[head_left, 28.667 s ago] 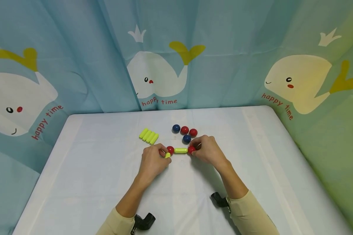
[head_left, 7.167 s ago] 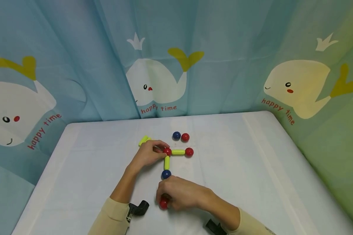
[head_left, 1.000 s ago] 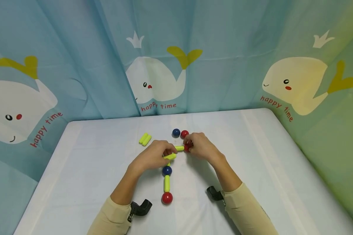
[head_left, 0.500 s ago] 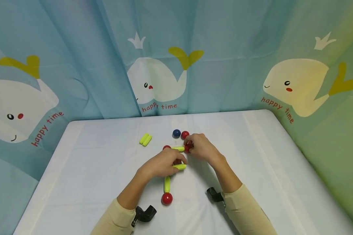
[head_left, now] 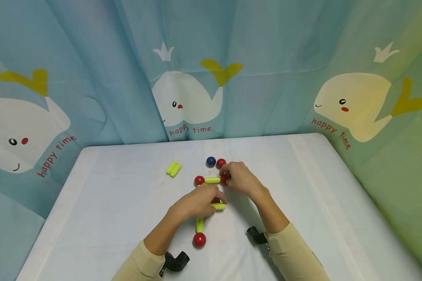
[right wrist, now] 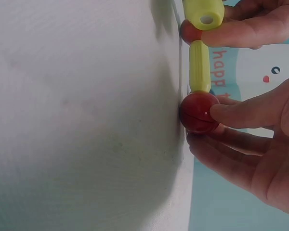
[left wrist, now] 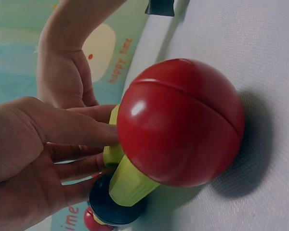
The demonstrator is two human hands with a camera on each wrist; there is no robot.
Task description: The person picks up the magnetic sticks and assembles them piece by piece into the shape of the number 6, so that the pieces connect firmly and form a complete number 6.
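My left hand point(head_left: 198, 201) pinches a yellow-green rod point(head_left: 219, 206) that points right, beside the left column of a ball-and-rod figure. In the left wrist view, a dark blue ball point(left wrist: 98, 202) shows by its fingers; the hand hides it in the head view. Below it, a rod point(head_left: 199, 225) runs to a red ball point(head_left: 199, 240). At the figure's upper left is another red ball point(head_left: 199, 180), and a rod point(head_left: 212, 180) leads right from it. My right hand point(head_left: 240, 177) pinches the red ball point(right wrist: 198, 113) at that rod's right end.
Behind the figure a loose blue ball point(head_left: 211, 161) and red ball point(head_left: 221, 163) sit side by side. Two loose yellow-green rods point(head_left: 174, 169) lie at the left. A whale-print curtain point(head_left: 274, 105) hangs behind the white table point(head_left: 102, 210).
Over the last second my left hand has carried the rod right and nearer; the right hand has stayed on its red ball. Since the earliest frame, the figure has grown downward and fewer loose parts lie about.
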